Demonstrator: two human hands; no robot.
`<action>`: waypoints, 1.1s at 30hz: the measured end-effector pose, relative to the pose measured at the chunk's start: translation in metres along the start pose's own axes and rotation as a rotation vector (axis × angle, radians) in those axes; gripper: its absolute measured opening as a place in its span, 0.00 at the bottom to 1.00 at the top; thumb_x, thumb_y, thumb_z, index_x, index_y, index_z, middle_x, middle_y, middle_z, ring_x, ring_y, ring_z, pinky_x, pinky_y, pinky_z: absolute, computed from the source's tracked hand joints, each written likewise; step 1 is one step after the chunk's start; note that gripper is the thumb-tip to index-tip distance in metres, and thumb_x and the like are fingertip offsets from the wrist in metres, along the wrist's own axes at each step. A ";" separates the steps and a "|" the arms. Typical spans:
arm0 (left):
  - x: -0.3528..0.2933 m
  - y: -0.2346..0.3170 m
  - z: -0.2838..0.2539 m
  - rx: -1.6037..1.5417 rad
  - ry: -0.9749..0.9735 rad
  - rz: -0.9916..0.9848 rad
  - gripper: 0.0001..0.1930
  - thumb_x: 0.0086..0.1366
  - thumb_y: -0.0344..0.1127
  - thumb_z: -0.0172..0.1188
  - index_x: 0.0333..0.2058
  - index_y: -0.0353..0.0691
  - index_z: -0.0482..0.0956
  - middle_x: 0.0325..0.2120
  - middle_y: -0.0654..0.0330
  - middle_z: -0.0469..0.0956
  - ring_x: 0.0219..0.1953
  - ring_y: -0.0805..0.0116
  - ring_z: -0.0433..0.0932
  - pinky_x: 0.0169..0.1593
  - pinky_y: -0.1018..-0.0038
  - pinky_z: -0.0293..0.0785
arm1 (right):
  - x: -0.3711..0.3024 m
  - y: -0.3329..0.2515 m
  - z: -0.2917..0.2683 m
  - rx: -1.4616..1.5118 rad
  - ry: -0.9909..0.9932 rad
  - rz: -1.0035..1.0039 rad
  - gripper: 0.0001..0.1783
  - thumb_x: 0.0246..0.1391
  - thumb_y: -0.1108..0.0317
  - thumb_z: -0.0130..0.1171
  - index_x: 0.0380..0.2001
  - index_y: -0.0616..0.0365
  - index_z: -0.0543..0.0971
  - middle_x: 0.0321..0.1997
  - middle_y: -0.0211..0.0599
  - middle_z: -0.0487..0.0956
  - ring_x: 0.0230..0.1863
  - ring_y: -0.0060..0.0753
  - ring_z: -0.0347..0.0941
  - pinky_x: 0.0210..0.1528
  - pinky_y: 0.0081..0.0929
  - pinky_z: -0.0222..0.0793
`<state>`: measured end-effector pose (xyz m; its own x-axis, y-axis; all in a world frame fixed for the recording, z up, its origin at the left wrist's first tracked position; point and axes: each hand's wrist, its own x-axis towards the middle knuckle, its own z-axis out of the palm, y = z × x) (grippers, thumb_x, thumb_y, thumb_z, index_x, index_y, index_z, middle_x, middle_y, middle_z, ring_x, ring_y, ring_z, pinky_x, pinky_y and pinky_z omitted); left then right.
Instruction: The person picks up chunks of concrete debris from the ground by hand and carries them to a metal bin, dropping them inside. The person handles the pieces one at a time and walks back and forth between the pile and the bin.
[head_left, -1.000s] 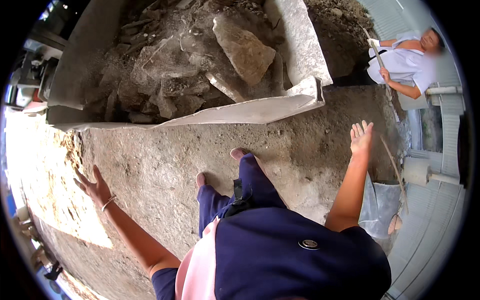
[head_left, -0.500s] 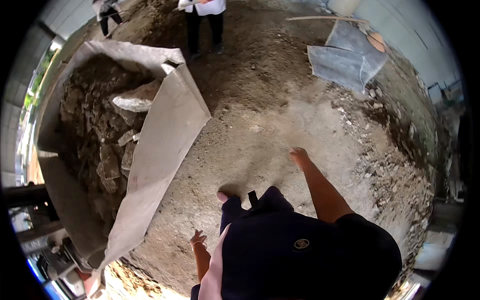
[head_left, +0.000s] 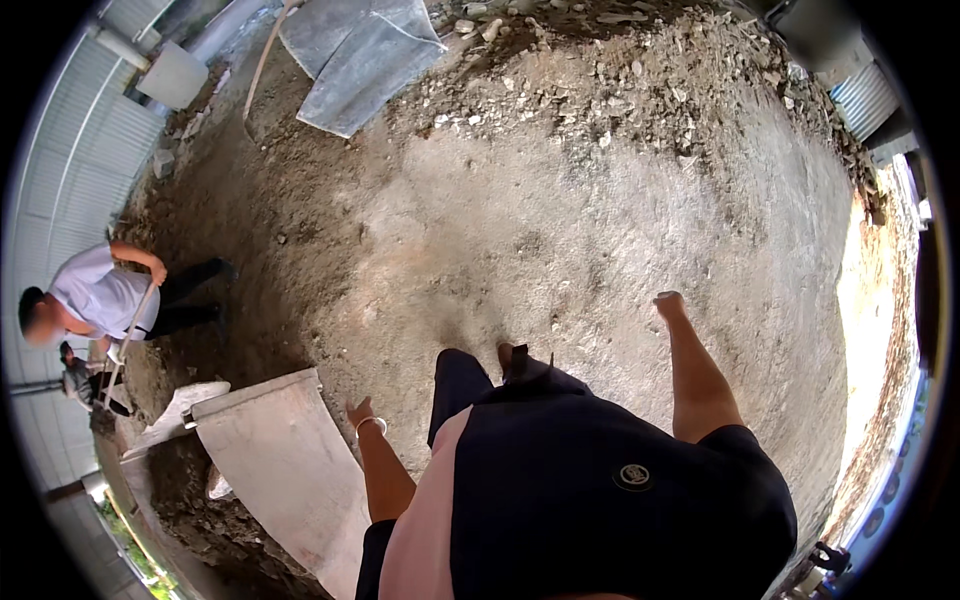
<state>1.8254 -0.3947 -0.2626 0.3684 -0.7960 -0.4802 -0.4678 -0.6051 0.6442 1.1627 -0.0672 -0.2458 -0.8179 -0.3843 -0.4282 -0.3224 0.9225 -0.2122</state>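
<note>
My left hand [head_left: 361,411], with a pale bangle at the wrist, hangs low over the dirt floor. Its fingers are slightly apart and it holds nothing. Nearest to it is the pale flat wall [head_left: 285,455] of a large open container filled with earth and broken rubble [head_left: 225,525]. Out to my right, my right hand [head_left: 669,303] is held over bare ground with its fingers curled in. Nothing shows in it, and it touches nothing. My shoes show in part below my dark trousers.
A bent grey metal sheet [head_left: 365,75] lies ahead, with a long wooden handle [head_left: 265,70] beside it. Loose stones [head_left: 610,100] edge the ground beyond. At the left a person in a white shirt [head_left: 105,290] holds a long-handled tool; another person [head_left: 85,378] is farther off.
My view has turned to the right. The container has shifted to the lower left, and the grey sheet and the person in white have swung leftward. Both hands remain free of objects.
</note>
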 end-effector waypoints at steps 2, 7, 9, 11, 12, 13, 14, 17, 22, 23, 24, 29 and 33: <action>0.028 0.052 0.049 0.042 -0.123 0.117 0.34 0.35 0.37 0.61 0.45 0.35 0.60 0.42 0.46 0.62 0.47 0.57 0.61 0.49 0.72 0.56 | 0.014 0.006 -0.009 0.304 0.046 -0.027 0.15 0.32 0.62 0.54 0.27 0.55 0.74 0.25 0.35 0.74 0.27 0.27 0.69 0.29 0.24 0.64; -0.054 0.237 0.139 0.232 -0.361 0.208 0.26 0.39 0.35 0.60 0.41 0.37 0.66 0.36 0.51 0.69 0.39 0.63 0.68 0.40 0.73 0.64 | 0.010 -0.077 -0.091 0.995 -0.076 0.230 0.17 0.37 0.66 0.52 0.35 0.56 0.70 0.25 0.31 0.71 0.25 0.25 0.68 0.25 0.20 0.61; -0.016 0.239 0.173 0.166 -0.327 0.204 0.25 0.40 0.34 0.59 0.41 0.36 0.66 0.36 0.51 0.69 0.38 0.65 0.69 0.38 0.75 0.64 | 0.038 -0.090 -0.107 0.905 -0.050 0.157 0.14 0.43 0.67 0.47 0.36 0.57 0.69 0.26 0.30 0.72 0.25 0.22 0.67 0.24 0.18 0.60; 0.013 0.246 0.219 0.091 -0.336 0.182 0.23 0.42 0.32 0.58 0.41 0.36 0.66 0.35 0.51 0.69 0.36 0.67 0.69 0.36 0.76 0.64 | 0.068 -0.073 -0.115 0.900 0.009 0.149 0.15 0.42 0.67 0.47 0.37 0.58 0.69 0.26 0.31 0.72 0.24 0.22 0.66 0.23 0.18 0.59; 0.020 0.252 0.241 0.184 -0.355 0.152 0.23 0.43 0.33 0.57 0.41 0.37 0.66 0.36 0.52 0.69 0.37 0.66 0.68 0.37 0.75 0.64 | 0.083 -0.060 -0.116 0.995 0.045 0.247 0.15 0.43 0.68 0.47 0.38 0.58 0.68 0.26 0.32 0.72 0.24 0.23 0.66 0.22 0.18 0.59; 0.025 0.253 0.265 0.276 -0.387 0.115 0.22 0.45 0.34 0.56 0.41 0.37 0.66 0.36 0.53 0.69 0.38 0.66 0.68 0.38 0.74 0.64 | 0.095 -0.044 -0.124 1.078 0.091 0.350 0.15 0.43 0.68 0.46 0.38 0.58 0.68 0.26 0.33 0.72 0.24 0.24 0.66 0.22 0.18 0.59; 0.076 0.232 0.268 0.276 -0.393 0.077 0.23 0.46 0.36 0.55 0.43 0.39 0.64 0.38 0.55 0.68 0.37 0.65 0.68 0.38 0.71 0.62 | 0.103 -0.046 -0.126 1.207 0.065 0.451 0.14 0.43 0.69 0.46 0.37 0.59 0.67 0.26 0.34 0.71 0.24 0.25 0.67 0.21 0.18 0.58; 0.077 0.231 0.341 0.298 -0.493 -0.158 0.23 0.49 0.40 0.51 0.45 0.42 0.62 0.39 0.57 0.66 0.32 0.65 0.67 0.35 0.66 0.61 | 0.103 -0.018 -0.126 1.448 0.006 0.884 0.09 0.44 0.70 0.45 0.32 0.59 0.66 0.26 0.36 0.71 0.24 0.28 0.67 0.19 0.18 0.57; 0.039 0.337 0.404 0.532 -0.557 0.042 0.21 0.46 0.40 0.54 0.41 0.41 0.66 0.35 0.57 0.70 0.33 0.65 0.68 0.35 0.71 0.63 | 0.106 -0.017 -0.092 1.303 -0.093 1.067 0.09 0.43 0.67 0.47 0.32 0.53 0.67 0.27 0.35 0.72 0.27 0.31 0.67 0.26 0.26 0.58; 0.025 0.375 0.421 0.581 -0.524 0.103 0.20 0.44 0.39 0.55 0.39 0.40 0.68 0.37 0.55 0.69 0.38 0.63 0.68 0.39 0.71 0.63 | 0.105 -0.009 -0.084 1.365 -0.146 1.058 0.10 0.43 0.67 0.47 0.33 0.53 0.67 0.28 0.36 0.72 0.28 0.32 0.67 0.27 0.26 0.58; 0.013 0.409 0.438 0.568 -0.536 0.202 0.21 0.43 0.39 0.56 0.38 0.39 0.68 0.36 0.54 0.70 0.37 0.63 0.68 0.39 0.72 0.63 | 0.104 -0.009 -0.082 1.350 -0.145 1.189 0.10 0.42 0.66 0.49 0.32 0.53 0.68 0.29 0.36 0.71 0.28 0.33 0.67 0.24 0.25 0.59; -0.069 0.565 0.504 0.196 -0.466 0.429 0.21 0.45 0.36 0.56 0.41 0.37 0.66 0.35 0.52 0.70 0.38 0.65 0.68 0.40 0.76 0.62 | 0.157 0.022 -0.136 1.259 -0.142 0.921 0.11 0.42 0.68 0.48 0.32 0.58 0.65 0.28 0.43 0.70 0.24 0.32 0.66 0.19 0.23 0.59; -0.064 0.580 0.511 0.175 -0.443 0.496 0.21 0.45 0.34 0.56 0.41 0.41 0.67 0.37 0.50 0.68 0.41 0.62 0.67 0.41 0.75 0.62 | 0.311 0.004 -0.179 1.395 -0.074 1.108 0.04 0.41 0.72 0.47 0.17 0.55 0.66 0.10 0.32 0.65 0.08 0.24 0.59 0.05 0.16 0.47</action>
<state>1.1198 -0.7009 -0.1627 -0.2689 -0.8871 -0.3752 -0.6326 -0.1311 0.7633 0.8220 -0.1771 -0.2225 -0.3170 0.2977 -0.9005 0.9459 0.0303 -0.3229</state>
